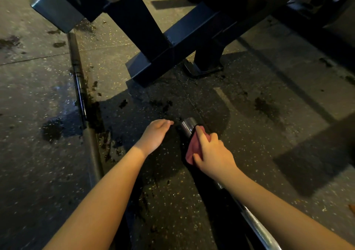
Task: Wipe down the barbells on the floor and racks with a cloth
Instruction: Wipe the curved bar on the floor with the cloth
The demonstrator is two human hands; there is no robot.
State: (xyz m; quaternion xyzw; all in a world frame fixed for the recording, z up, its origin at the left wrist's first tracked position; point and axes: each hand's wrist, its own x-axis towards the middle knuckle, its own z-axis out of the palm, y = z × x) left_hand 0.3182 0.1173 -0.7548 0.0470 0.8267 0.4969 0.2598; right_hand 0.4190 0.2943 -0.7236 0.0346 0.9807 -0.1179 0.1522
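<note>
I can read no lettering, brand or number anywhere. The rack frame (pixel 192 36) at twelve o'clock and the barbell (pixel 187 126) at five o'clock carry none.

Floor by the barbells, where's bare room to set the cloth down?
Widest bare floor lies right of the barbell under the right hand and cloth. Left of the other barbell is open too, though wet in patches. Between the bars the left hand hovers; ahead, the rack base crowds it.

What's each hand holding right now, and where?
Right hand grips the red cloth, wrapped over the barbell near its end. Left hand holds nothing.
</note>
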